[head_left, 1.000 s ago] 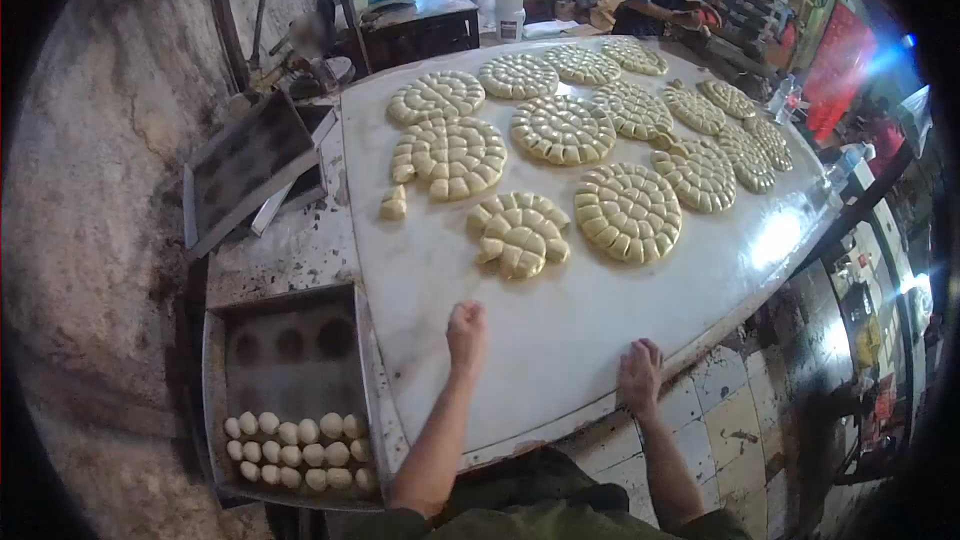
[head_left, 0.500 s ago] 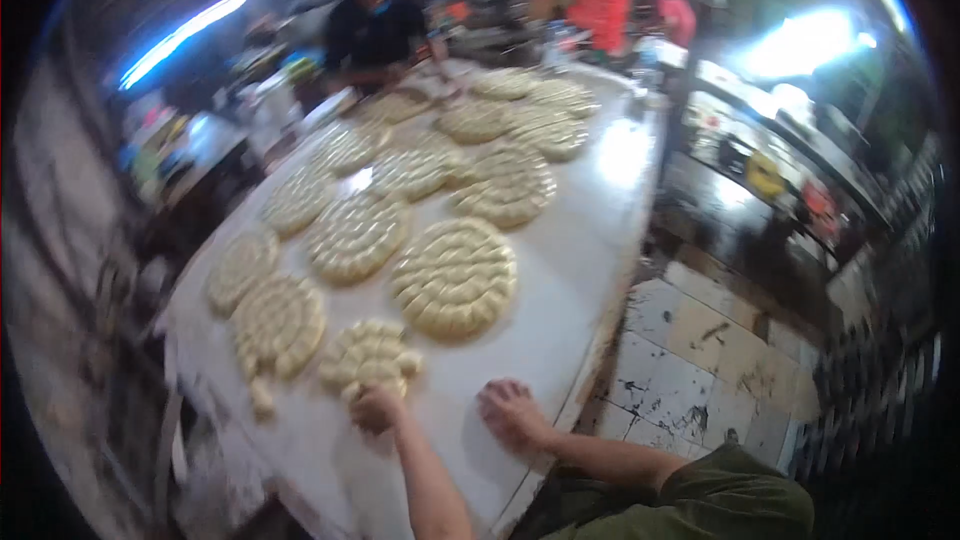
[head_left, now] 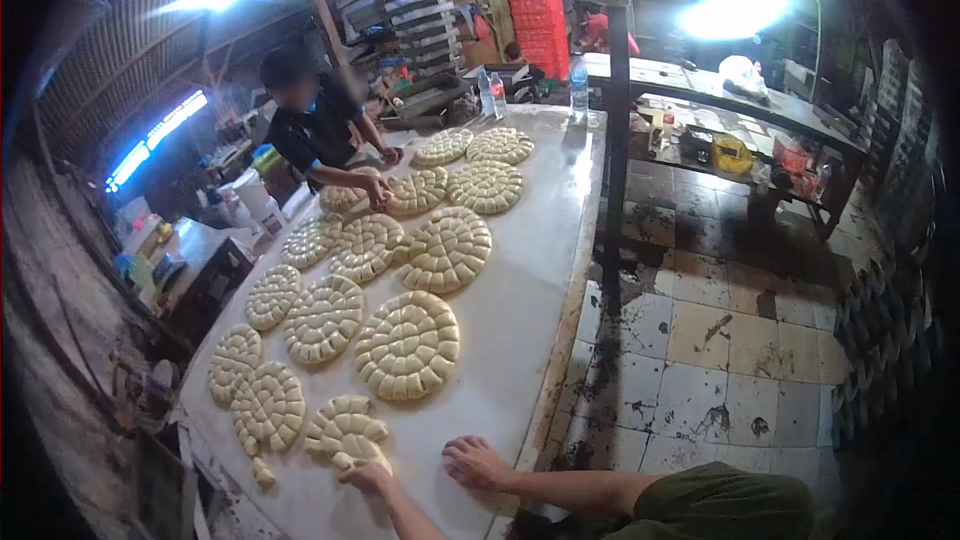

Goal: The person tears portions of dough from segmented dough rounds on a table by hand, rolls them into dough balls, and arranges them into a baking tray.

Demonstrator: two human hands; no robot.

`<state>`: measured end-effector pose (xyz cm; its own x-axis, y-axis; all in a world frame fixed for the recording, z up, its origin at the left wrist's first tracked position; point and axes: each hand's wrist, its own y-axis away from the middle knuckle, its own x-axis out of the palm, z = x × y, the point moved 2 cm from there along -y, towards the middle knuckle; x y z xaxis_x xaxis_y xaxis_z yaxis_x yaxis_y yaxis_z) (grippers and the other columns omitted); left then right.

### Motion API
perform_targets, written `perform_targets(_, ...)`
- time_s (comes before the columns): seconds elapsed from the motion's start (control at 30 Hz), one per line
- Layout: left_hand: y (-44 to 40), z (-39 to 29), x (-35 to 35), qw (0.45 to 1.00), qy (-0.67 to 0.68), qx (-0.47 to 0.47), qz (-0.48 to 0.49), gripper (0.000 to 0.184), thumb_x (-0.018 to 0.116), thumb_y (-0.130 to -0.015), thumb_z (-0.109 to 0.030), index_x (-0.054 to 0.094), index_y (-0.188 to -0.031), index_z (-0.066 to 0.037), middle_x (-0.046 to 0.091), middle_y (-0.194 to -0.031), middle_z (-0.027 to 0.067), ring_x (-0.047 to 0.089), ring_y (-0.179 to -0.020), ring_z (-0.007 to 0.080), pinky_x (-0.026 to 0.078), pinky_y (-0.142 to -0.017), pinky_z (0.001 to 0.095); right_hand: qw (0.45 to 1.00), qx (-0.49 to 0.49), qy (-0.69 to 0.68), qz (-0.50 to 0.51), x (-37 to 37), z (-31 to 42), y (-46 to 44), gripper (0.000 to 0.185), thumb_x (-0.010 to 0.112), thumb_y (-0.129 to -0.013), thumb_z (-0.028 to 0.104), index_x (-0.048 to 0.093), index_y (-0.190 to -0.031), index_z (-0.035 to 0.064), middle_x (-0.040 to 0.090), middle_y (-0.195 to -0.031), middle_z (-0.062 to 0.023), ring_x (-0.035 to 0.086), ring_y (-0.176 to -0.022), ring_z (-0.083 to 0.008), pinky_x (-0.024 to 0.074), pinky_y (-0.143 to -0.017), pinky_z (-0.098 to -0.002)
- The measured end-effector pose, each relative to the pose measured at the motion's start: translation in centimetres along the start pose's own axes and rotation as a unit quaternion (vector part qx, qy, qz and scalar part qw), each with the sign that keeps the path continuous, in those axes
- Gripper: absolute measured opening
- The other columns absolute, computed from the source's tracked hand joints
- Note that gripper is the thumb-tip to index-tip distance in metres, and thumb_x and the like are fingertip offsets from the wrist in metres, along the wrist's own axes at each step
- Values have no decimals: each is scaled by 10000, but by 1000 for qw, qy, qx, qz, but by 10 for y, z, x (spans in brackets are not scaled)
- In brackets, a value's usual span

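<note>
My left hand [head_left: 368,478] is closed at the near end of a small, partly wound dough coil [head_left: 345,428], whose segments fan out loosely; its fingertips are partly hidden. To its right, my right hand [head_left: 475,463] lies on the white tabletop [head_left: 500,360], fingers loosely bent and apart, holding nothing. Just beyond stands a large round scored dough coil [head_left: 407,345]. On the left another dough coil [head_left: 268,403] trails a short tail of dough pieces [head_left: 262,472] toward me. Several more such coils cover the table farther back.
Across the table a person [head_left: 315,125] in a dark shirt has both hands near the far dough coils. Plastic bottles [head_left: 579,90] stand at the far edge. A post [head_left: 617,130] rises beside the table's right side, with tiled floor [head_left: 700,340] beyond. Red crates [head_left: 535,15] are stacked behind.
My head view has shifted and become sharper. The small coil's near pieces now lie more strung out toward my left hand. The other person's arms now show over the far coils.
</note>
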<state>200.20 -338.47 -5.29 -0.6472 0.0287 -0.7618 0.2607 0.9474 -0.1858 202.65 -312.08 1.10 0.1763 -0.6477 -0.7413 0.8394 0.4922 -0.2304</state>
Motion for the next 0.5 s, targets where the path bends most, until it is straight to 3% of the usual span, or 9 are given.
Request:
perform_targets(0.07,25,-4,-32,997,31,-67,39,602,452,-868,-226,163,-1239,150,523,-1051,327,566,-923,439,476,-801,465,1000,-23,-15,8,6,-11,4,307,541,-833,263,536,-1069,66,490,-1176,-87,409,-1145,-283,344,-949,-406)
perform_targets(0.13,50,-7,-54,991,35,-115,51,563,476,-861,-228,197,-1210,115,531,-1037,318,579,-912,430,500,-759,458,991,-119,-34,39,11,-23,12,358,540,-825,282,522,-1100,54,478,-1210,-103,402,-1162,-283,333,-973,-396)
perform_targets(0.23,81,5,-63,985,78,-149,39,583,511,-856,-249,237,-1204,130,515,-1067,310,581,-930,404,507,-749,435,981,-191,23,19,-5,-35,35,394,523,-827,285,503,-1133,37,457,-1243,-121,391,-1183,-279,316,-999,-389)
perform_targets(0.37,119,44,-75,960,143,-242,23,518,544,-847,-259,303,-1154,82,518,-1039,280,589,-888,382,508,-721,434,979,-200,11,35,-25,-46,49,436,501,-837,290,478,-1174,15,421,-1279,-148,337,-1230,-294,293,-1019,-406)
perform_targets(0.5,176,110,-74,938,224,-261,54,374,562,-835,-296,433,-989,19,553,-944,191,559,-855,328,469,-695,449,975,-209,51,57,-30,-44,50,495,519,-841,368,472,-1194,24,395,-1297,-168,385,-1193,-317,317,-999,-416)
